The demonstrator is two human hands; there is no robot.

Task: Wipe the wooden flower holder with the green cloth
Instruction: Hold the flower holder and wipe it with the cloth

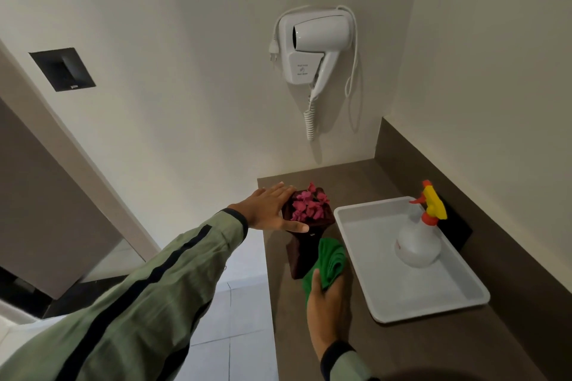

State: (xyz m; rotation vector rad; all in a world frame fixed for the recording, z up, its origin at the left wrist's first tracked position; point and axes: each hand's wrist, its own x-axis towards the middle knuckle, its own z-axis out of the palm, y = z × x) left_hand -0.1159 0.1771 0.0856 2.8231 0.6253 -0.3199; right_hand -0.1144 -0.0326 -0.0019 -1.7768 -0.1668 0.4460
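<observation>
A dark wooden flower holder (301,252) stands near the left edge of the brown counter (402,349), with pink flowers (308,204) in its top. My left hand (272,210) lies flat against the holder's upper left rim, fingers spread, thumb along its front edge. My right hand (326,306) grips a bunched green cloth (329,260) and presses it against the holder's right front side. The holder's lower right part is hidden behind the cloth.
A white tray (458,303) sits to the right of the holder, carrying a clear spray bottle (418,241) with a yellow and orange trigger. A white hair dryer (315,46) hangs on the wall above. The counter's left edge drops to a tiled floor (235,318).
</observation>
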